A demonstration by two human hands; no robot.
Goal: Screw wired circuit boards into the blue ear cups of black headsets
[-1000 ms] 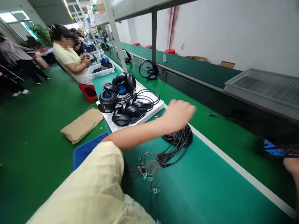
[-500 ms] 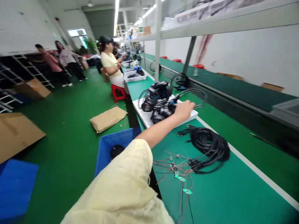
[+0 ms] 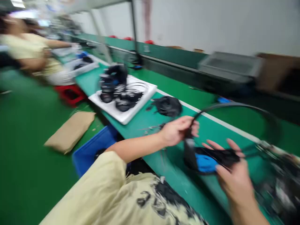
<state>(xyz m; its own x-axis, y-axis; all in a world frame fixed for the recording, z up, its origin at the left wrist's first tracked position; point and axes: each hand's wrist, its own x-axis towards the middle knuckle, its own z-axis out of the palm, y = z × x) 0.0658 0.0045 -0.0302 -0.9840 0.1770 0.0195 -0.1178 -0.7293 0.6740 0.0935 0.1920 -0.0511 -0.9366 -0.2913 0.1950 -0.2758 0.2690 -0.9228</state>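
a black headset with a blue ear pad is up off the table, held between the person's two hands, which stand apart. the left hand is closed on the headset's band near one ear cup; the right hand is spread against the cup, too blurred to tell whether it grips. the band arcs out to the right above the table. more headsets sit piled on a white foam tray, cables looped among them, and a dark bundle, probably cable, lies just beside the tray. so a good number of headsets are gathered on the tray, with this one in hand and that bundle loose. a blue plastic crate stands beside the table, a kraft paper packet lies on the green floor, and a co-worker sits further along at left.
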